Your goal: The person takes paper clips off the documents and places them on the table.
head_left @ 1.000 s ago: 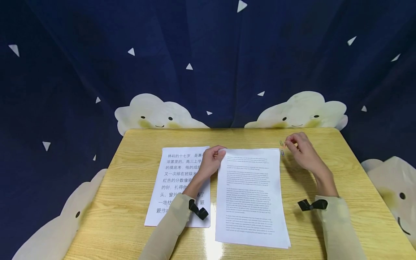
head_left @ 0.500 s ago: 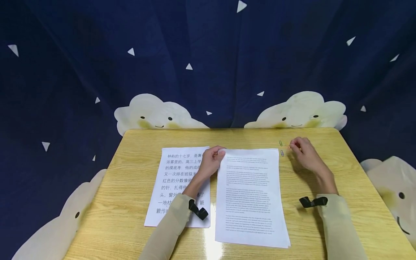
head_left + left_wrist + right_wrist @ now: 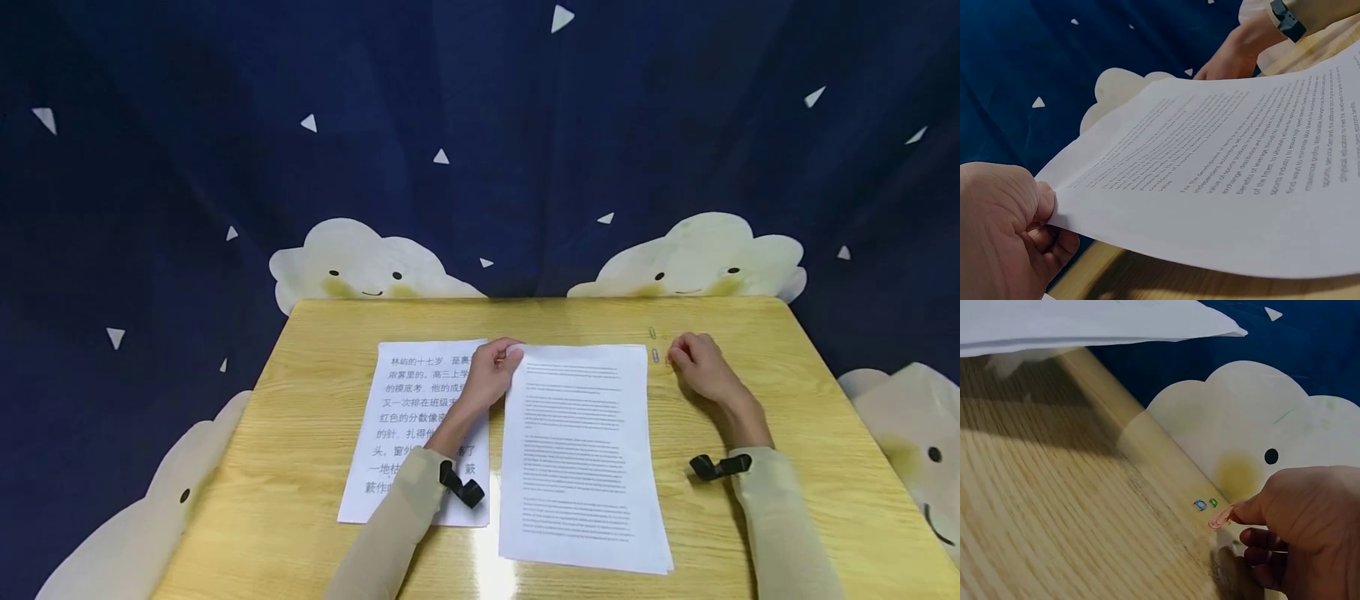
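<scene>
My left hand (image 3: 495,367) pinches the top left corner of a stack of printed pages (image 3: 581,450) lying at the middle of the wooden table (image 3: 315,333); the left wrist view shows the thumb (image 3: 1044,203) on the lifted corner of the stack of pages (image 3: 1222,181). My right hand (image 3: 693,362) rests on the table to the right of the stack and pinches a pink paper clip (image 3: 1219,519) between thumb and fingertip. Two more clips, a blue paper clip (image 3: 1200,504) and a green paper clip (image 3: 1213,502), lie just beyond it on the table.
A single sheet with large Chinese text (image 3: 408,417) lies left of the stack, partly under my left forearm. A dark blue cloth with cloud figures (image 3: 360,267) hangs behind and around the table. Black straps (image 3: 720,465) sit on both wrists.
My right hand has come down from above the far edge towards the stack's top right corner and now rests on the table with the pink clip. My left hand stays.
</scene>
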Motion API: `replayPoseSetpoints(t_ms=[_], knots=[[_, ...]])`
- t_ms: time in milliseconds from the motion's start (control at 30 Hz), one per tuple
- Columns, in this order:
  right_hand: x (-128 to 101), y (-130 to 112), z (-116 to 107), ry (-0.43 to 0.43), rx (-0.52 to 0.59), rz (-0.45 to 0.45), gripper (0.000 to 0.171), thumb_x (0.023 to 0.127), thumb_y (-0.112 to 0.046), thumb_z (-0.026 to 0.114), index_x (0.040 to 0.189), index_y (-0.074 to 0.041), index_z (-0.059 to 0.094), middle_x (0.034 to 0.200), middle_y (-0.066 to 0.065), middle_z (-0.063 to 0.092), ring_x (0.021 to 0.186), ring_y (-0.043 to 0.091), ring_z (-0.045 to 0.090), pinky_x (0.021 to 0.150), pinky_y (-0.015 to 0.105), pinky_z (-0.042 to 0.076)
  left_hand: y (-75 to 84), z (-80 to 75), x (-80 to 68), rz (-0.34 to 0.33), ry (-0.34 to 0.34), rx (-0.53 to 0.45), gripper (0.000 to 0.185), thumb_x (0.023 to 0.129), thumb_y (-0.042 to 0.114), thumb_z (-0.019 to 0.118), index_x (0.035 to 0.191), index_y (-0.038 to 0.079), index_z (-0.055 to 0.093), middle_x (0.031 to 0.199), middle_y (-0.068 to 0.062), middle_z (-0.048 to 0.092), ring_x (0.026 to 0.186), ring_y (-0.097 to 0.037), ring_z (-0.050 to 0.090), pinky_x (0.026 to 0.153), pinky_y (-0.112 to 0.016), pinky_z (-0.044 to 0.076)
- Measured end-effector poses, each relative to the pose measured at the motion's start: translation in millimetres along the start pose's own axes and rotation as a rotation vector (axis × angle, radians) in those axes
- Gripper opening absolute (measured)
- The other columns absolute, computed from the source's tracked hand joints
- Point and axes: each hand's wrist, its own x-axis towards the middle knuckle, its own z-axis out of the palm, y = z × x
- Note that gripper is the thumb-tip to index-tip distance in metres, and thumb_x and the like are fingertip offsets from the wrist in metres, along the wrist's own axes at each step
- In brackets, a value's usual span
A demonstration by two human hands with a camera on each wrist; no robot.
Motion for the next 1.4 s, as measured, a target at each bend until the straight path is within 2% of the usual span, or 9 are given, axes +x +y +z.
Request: replayPoseSetpoints(t_ms=[167,400,633,767,933,1100,1233,1333,1400], knots=[[2.3,7.6,-0.5,-0.044,-0.029,0.072,0.029,0.113,-0.015,0.040,0.096,0.002,0.056,0.099,0.021,0.051,0.101,0.038,0.042,0.083,0.048,0.033,-5.4,8.8,-0.2,-0.029,0.030,0.035,0.017,0.104,0.009,0.063,0.111,0.000,0.076,0.082,-0.011,0.071,0.071,-0.011,0.057,0.073,-0.024,0.048],[8.7,11.3,-1.8,-0.024,-0.045,0.082,0.028,0.111,-0.011,0.044,0.092,0.004,0.059,0.098,0.023,0.053,0.099,0.039,0.042,0.082,0.048,0.034,-3.8,12.4,11.9,-0.056,0.099,0.215,0.015,0.103,0.007,0.065,0.108,-0.001,0.076,0.084,-0.010,0.070,0.075,-0.011,0.057,0.074,-0.027,0.049],[13.5,8.8,4.5,0.015,-0.043,0.090,0.025,0.109,-0.011,0.048,0.093,0.005,0.060,0.096,0.023,0.054,0.099,0.039,0.043,0.080,0.044,0.033,-5.7,4.0,30.1,-0.031,0.069,0.298,0.016,0.104,0.007,0.063,0.109,-0.003,0.075,0.080,-0.010,0.063,0.070,-0.015,0.050,0.073,-0.028,0.045],[14.0,7.2,9.1,0.015,-0.018,0.101,0.026,0.109,-0.012,0.047,0.095,0.006,0.059,0.099,0.023,0.051,0.099,0.038,0.042,0.079,0.043,0.034,-8.5,0.1,33.5,-0.029,0.055,0.316,0.017,0.104,0.008,0.063,0.110,-0.004,0.074,0.084,-0.012,0.067,0.071,-0.015,0.051,0.073,-0.028,0.047],[11.4,2.4,11.2,0.083,0.000,0.118,0.024,0.107,-0.012,0.047,0.103,0.009,0.058,0.103,0.024,0.047,0.098,0.038,0.040,0.077,0.042,0.033,-11.5,-2.6,34.2,0.000,0.018,0.327,0.021,0.104,0.008,0.063,0.115,-0.007,0.072,0.091,-0.020,0.070,0.073,-0.022,0.055,0.075,-0.034,0.050],[8.9,-5.1,9.6,0.144,0.031,0.125,0.031,0.108,-0.016,0.046,0.115,0.012,0.056,0.115,0.028,0.041,0.102,0.040,0.038,0.078,0.043,0.034,-14.2,-4.9,35.5,0.003,-0.021,0.357,0.024,0.103,0.006,0.064,0.125,-0.004,0.068,0.108,-0.018,0.071,0.085,-0.022,0.059,0.080,-0.035,0.051],[8.0,-16.4,5.4,0.212,0.066,0.075,0.036,0.110,-0.018,0.043,0.126,0.011,0.058,0.125,0.031,0.043,0.101,0.039,0.043,0.077,0.041,0.035,-15.1,-6.6,35.9,0.068,-0.026,0.354,0.031,0.101,0.003,0.066,0.131,-0.005,0.064,0.114,-0.023,0.068,0.088,-0.033,0.059,0.081,-0.040,0.050],[9.7,-32.4,0.5,0.295,0.085,-0.004,0.035,0.109,-0.014,0.046,0.132,0.009,0.059,0.130,0.033,0.050,0.104,0.043,0.050,0.077,0.042,0.037,-11.4,-8.2,34.0,0.121,0.018,0.330,0.039,0.100,0.004,0.067,0.138,-0.002,0.060,0.128,-0.023,0.064,0.111,-0.038,0.063,0.096,-0.045,0.051],[11.7,-48.0,-3.0,0.341,0.091,-0.057,0.035,0.109,-0.012,0.048,0.136,0.008,0.058,0.135,0.033,0.053,0.115,0.048,0.051,0.084,0.049,0.041,-5.9,-10.6,32.6,0.167,0.067,0.337,0.046,0.100,0.007,0.067,0.144,0.002,0.056,0.145,-0.020,0.057,0.134,-0.036,0.054,0.112,-0.049,0.044]])
